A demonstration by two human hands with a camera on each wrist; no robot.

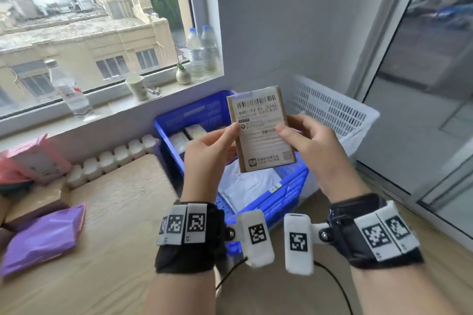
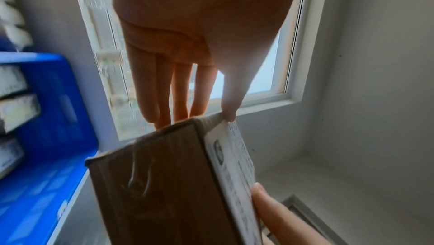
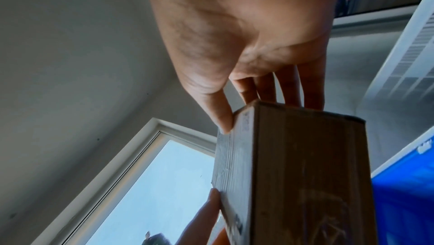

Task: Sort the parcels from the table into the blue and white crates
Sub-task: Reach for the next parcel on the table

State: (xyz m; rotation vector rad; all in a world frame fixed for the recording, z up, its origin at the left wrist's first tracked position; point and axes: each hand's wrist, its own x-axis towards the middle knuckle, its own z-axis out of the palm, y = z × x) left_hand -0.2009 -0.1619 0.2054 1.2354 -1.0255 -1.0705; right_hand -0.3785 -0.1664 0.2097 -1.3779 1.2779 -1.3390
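Observation:
A small brown cardboard parcel (image 1: 261, 120) with a white shipping label is held upright in the air above the blue crate (image 1: 286, 192). My left hand (image 1: 212, 146) pinches its left edge, thumb on the label and fingers behind. My right hand (image 1: 307, 140) pinches its right edge the same way. The left wrist view shows the parcel (image 2: 164, 184) with my thumb on the label's corner; the right wrist view shows the box (image 3: 293, 174) edge-on. The blue crate holds boxes and white mailers. The white crate (image 1: 332, 110) stands behind it, to the right.
A purple mailer (image 1: 43, 238) and a pink mailer (image 1: 38, 161) lie on the wooden table (image 1: 115, 225) at the left. Water bottles (image 1: 199, 54), a paper cup (image 1: 137, 87) and a small vase stand on the windowsill. A glass door (image 1: 422, 84) is at the right.

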